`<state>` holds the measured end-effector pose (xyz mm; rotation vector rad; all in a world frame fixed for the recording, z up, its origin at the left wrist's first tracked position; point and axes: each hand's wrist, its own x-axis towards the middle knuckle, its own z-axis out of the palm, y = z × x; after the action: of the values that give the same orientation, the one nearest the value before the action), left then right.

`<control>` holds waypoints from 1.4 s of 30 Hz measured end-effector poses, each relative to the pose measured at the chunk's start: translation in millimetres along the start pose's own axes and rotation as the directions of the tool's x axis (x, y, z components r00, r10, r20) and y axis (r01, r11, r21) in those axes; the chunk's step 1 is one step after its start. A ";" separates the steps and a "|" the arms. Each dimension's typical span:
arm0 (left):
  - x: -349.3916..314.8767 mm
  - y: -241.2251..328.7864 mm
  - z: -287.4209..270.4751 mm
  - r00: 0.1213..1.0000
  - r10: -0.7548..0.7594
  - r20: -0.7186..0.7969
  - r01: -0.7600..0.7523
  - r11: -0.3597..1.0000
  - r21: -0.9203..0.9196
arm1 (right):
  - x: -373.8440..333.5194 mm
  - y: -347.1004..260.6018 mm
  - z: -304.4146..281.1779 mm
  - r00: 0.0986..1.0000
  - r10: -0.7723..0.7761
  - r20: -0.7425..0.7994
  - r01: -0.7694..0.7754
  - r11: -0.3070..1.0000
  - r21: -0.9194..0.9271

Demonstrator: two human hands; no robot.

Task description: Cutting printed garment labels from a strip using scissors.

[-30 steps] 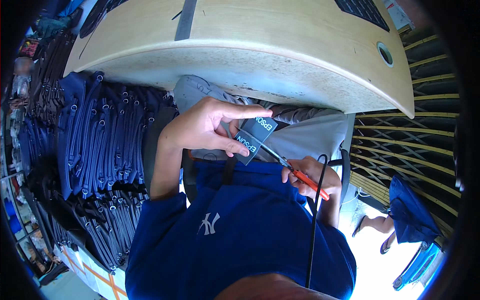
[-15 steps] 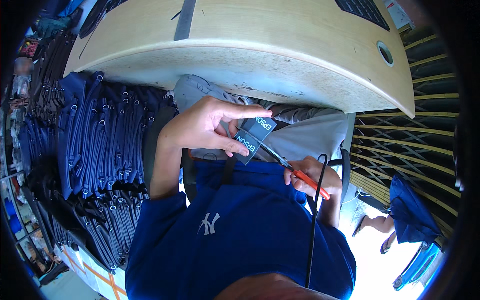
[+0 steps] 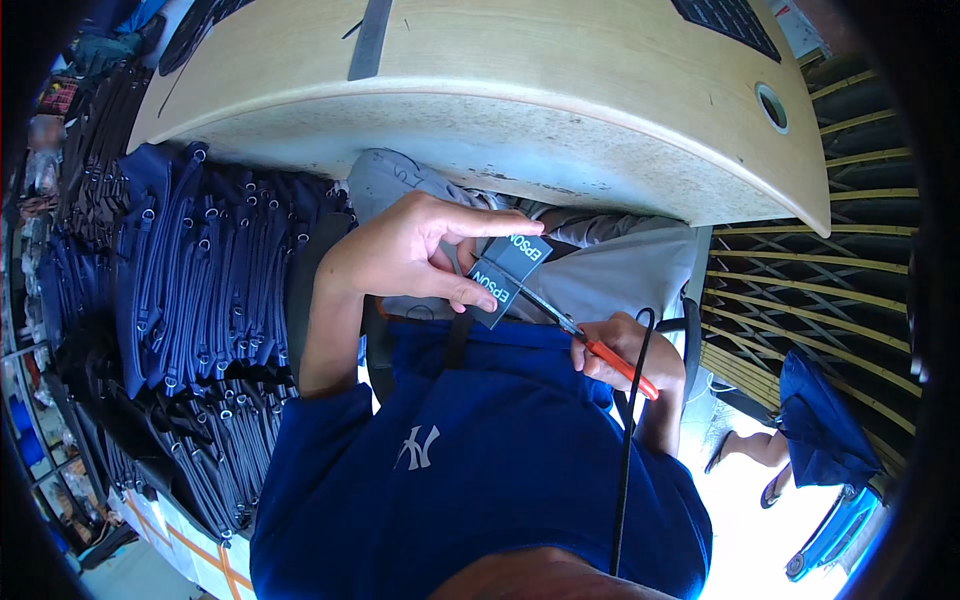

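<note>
My left hand (image 3: 405, 255) pinches a dark grey label strip (image 3: 522, 252) with white print, its thumb on the near part and its fingers stretched along the far edge. In my right hand (image 3: 630, 350) are scissors (image 3: 610, 358) with red handles, pointing up and left. Their metal blades reach the strip's right edge, between its two printed parts. Whether the strip is cut through there, I cannot tell. Both hands are above my lap, just in front of the table edge.
A pale wooden table (image 3: 560, 75) with a dark strip (image 3: 371, 45) and a round hole lies ahead. Stacked navy bags (image 3: 215, 270) with metal rings stand at the left. A folding metal gate (image 3: 810, 270) is at the right, with a person's legs (image 3: 757, 450) below. A black cord (image 3: 627, 460) hangs over my chest.
Less of the scissor blades shows across the label strip, and the right fingers have closed slightly on the handles. My left hand stays almost still.
</note>
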<state>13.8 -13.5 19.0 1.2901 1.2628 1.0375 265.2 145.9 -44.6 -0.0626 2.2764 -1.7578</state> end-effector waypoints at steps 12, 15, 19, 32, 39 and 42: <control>3.3 -4.4 -3.3 1.000 0.002 0.004 -0.001 1.000 -0.029 | -1.4 -6.3 6.5 0.996 0.061 -0.066 -0.065 0.996 -0.055; -3.0 -5.6 -2.4 0.997 -0.078 -0.024 0.078 0.997 0.004 | 6.2 -2.7 5.8 0.995 0.098 -0.034 -0.098 0.995 0.002; -2.1 -5.9 -3.0 0.999 -0.007 -0.045 0.008 1.000 0.016 | 5.2 -4.8 9.1 0.991 0.116 -0.068 -0.113 0.993 0.044; -3.7 -16.5 -11.7 0.991 -0.052 -0.119 0.023 0.972 -0.236 | -12.0 11.3 25.4 0.948 0.118 -0.295 -0.037 0.963 0.266; 8.1 -11.5 -1.0 0.996 -0.023 -0.083 0.004 0.976 -0.219 | 19.9 12.4 45.8 0.732 0.134 -0.668 0.122 0.939 0.321; 11.8 -10.0 0.6 0.998 -0.062 -0.016 0.060 0.989 -0.136 | 46.5 -2.3 41.1 0.615 0.073 -0.785 0.305 0.896 0.323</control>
<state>14.1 -2.4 8.2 1.1338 1.2178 1.0761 229.7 97.5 -60.3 0.8376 2.3081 -2.7258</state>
